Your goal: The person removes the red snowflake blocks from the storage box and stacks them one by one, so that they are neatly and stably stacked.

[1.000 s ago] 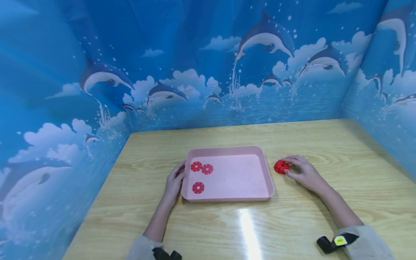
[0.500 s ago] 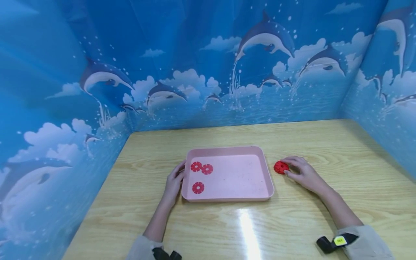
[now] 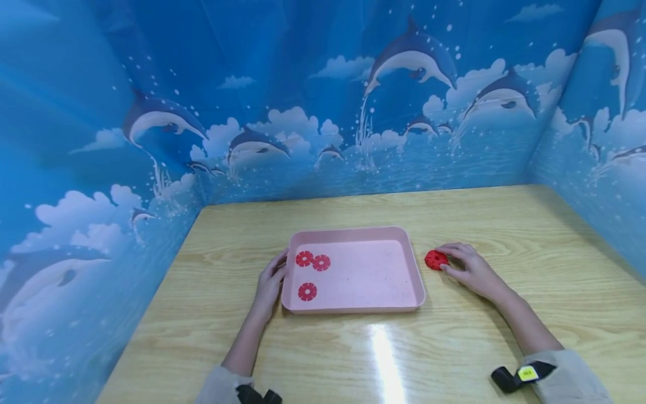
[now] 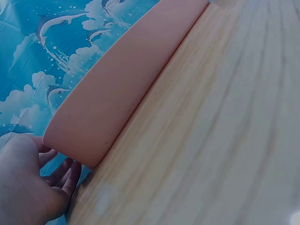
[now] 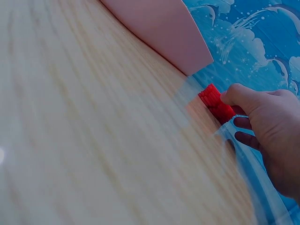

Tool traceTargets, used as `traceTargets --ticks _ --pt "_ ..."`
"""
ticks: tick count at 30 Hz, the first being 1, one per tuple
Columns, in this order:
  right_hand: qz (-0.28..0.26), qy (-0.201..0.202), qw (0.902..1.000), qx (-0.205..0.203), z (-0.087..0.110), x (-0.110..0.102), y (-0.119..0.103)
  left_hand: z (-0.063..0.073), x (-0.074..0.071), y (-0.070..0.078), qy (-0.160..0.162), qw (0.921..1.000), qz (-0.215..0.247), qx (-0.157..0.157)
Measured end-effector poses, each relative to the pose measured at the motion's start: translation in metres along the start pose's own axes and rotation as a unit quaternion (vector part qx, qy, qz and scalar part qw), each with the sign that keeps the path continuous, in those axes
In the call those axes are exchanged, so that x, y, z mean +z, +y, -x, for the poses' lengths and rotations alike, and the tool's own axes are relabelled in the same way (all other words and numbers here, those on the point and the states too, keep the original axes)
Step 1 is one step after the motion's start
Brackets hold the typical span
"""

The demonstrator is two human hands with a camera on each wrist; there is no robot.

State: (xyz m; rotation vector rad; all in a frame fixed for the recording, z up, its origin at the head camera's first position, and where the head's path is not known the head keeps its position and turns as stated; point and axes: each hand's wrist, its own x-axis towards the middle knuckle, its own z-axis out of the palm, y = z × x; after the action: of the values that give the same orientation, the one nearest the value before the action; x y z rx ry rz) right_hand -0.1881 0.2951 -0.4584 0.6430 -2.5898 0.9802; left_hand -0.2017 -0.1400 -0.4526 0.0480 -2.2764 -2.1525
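A shallow pink tray (image 3: pixel 373 275) lies on the table, holding a few flat, notched red snowflake discs (image 3: pixel 307 291) at its left side. Two of these discs touch near the back; one lies apart at the front. My left hand (image 3: pixel 269 286) rests its fingers against the tray's left outer side; in the left wrist view the fingers (image 4: pixel 70 180) are loosely bent by the tray's corner. Right of the tray, my right hand (image 3: pixel 471 269) pinches a small stack of red snowflake discs (image 3: pixel 435 260) between thumb and fingers. The stack (image 5: pixel 213 101) is partly hidden by the hand.
The light wooden table (image 3: pixel 333 348) spreads around the tray. A blue dolphin-print curtain (image 3: pixel 313 112) stands behind it and along both sides. Bright glare (image 3: pixel 386 359) lies on the table in front of the tray.
The right fingers have shifted slightly on the red disc stack, which has tilted a little. The left hand, the tray and the discs in it have not visibly moved.
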Motion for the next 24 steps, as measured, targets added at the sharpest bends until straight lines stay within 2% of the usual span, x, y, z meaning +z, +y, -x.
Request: traceTargets --ticks 13,24 --pt "-0.008 -0.007 0.9999 0.008 0.0004 -0.0008 -0.0012 -0.0012 -0.0003 -0.0011 0.002 1.0000 -0.005 -0.007" --pt "-0.015 -0.005 0.9999 0.007 0.0004 -0.0003 -0.0001 -0.0019 -0.0007 -0.0028 0.000 0.9999 0.008 0.009"
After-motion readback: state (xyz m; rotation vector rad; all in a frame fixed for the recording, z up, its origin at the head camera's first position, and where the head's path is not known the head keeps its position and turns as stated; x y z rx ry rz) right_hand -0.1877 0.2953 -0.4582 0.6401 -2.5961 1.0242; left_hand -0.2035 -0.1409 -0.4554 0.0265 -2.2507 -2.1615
